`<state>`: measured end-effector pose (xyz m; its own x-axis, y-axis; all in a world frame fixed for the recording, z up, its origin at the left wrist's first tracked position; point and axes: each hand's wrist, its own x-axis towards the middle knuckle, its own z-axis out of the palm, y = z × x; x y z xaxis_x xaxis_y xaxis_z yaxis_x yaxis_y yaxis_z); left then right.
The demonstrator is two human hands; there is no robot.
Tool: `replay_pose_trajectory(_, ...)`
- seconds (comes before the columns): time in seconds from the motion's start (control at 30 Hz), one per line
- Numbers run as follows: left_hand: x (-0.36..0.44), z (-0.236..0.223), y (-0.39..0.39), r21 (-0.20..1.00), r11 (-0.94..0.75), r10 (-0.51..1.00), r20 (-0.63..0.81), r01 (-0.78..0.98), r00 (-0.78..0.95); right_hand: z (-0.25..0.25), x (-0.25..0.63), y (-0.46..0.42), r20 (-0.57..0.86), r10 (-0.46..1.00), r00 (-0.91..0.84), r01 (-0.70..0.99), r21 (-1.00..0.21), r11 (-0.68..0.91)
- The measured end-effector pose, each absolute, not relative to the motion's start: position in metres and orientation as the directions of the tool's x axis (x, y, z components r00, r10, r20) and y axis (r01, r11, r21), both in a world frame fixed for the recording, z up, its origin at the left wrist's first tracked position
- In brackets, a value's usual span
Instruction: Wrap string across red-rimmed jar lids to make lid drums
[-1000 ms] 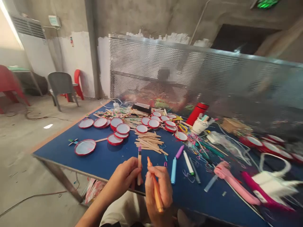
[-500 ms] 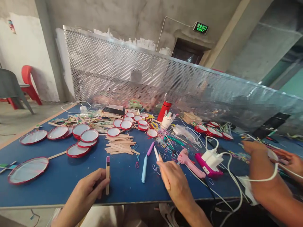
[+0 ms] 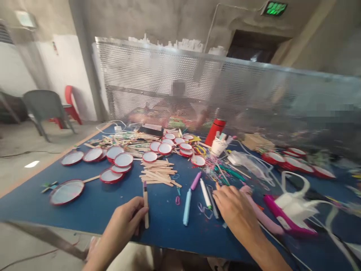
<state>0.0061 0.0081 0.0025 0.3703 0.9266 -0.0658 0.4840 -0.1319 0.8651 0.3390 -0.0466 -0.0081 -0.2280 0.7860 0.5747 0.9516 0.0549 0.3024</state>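
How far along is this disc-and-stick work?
One red-rimmed disc already has a wooden stick attached. In hand: the left hand holds a craft stick with a painted tip; the right hand is at a dark marker. Left: other discs showing no stick, beside loose sticks.

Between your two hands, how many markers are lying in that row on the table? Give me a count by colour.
Light blue marker: 1
Pink-purple marker: 1
White marker: 1
Dark grey marker: 1
Total: 4
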Motion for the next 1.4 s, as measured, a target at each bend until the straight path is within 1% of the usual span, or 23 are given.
replay_pose_trajectory(0.1,0.008,0.006,0.003,0.871,-0.109,0.931,-0.08,0.48,0.356,-0.022,0.341,-0.04,0.567,0.786,-0.244,0.938,0.343,0.044)
replay_pose_trajectory(0.2,0.008,0.007,0.001,0.867,-0.111,0.934,-0.075,0.486,0.348,-0.033,0.346,-0.034,0.529,0.826,-0.195,0.938,0.346,0.001)
replay_pose_trajectory(0.27,0.007,0.007,0.0,0.862,-0.126,0.932,-0.066,0.49,0.355,-0.031,0.345,-0.033,0.448,0.887,-0.112,0.945,0.323,-0.044)
replay_pose_trajectory(0.33,0.006,0.007,0.0,0.858,-0.14,0.926,-0.062,0.493,0.371,-0.021,0.338,-0.033,0.334,0.942,0.018,0.953,0.279,-0.117)
replay_pose_trajectory(0.43,0.005,0.007,0.001,0.851,-0.17,0.922,-0.041,0.496,0.385,0.0,0.324,-0.034,0.189,0.964,0.189,0.959,0.177,-0.223)
replay_pose_trajectory(0.47,0.005,0.007,0.002,0.85,-0.178,0.922,-0.032,0.496,0.385,0.006,0.319,-0.034,0.17,0.962,0.214,0.959,0.149,-0.24)
replay_pose_trajectory(0.5,0.004,0.006,0.003,0.848,-0.185,0.921,-0.026,0.497,0.388,0.01,0.316,-0.033,0.165,0.958,0.235,0.955,0.145,-0.259)
replay_pose_trajectory(0.63,0.002,0.003,0.007,0.844,-0.203,0.91,-0.024,0.496,0.413,0.015,0.312,-0.034,0.192,0.945,0.264,0.942,0.159,-0.295)
replay_pose_trajectory(0.77,0.001,0.001,0.007,0.834,-0.226,0.91,-0.004,0.503,0.415,0.01,0.312,-0.037,0.235,0.949,0.21,0.955,0.157,-0.251)
replay_pose_trajectory(1.07,0.002,-0.002,0.012,0.835,-0.204,0.913,-0.026,0.511,0.408,0.003,0.31,-0.029,0.355,0.927,0.124,0.972,0.143,-0.184)
replay_pose_trajectory(1.13,0.003,-0.001,0.012,0.836,-0.188,0.92,-0.033,0.516,0.39,0.002,0.31,-0.027,0.37,0.926,0.072,0.982,0.139,-0.131)
replay_pose_trajectory(1.2,0.006,0.003,0.009,0.836,-0.166,0.926,-0.051,0.523,0.375,0.001,0.309,-0.025,0.37,0.929,-0.01,0.99,0.137,-0.044)
replay_pose_trajectory(1.27,0.008,0.007,0.006,0.842,-0.133,0.933,-0.072,0.523,0.352,0.0,0.31,-0.024,0.371,0.92,-0.131,0.982,0.175,0.069)
replay_pose_trajectory(1.4,0.01,0.012,0.0,0.836,-0.127,0.933,-0.082,0.534,0.35,-0.001,0.312,-0.018,0.36,0.834,-0.417,0.88,0.389,0.272)
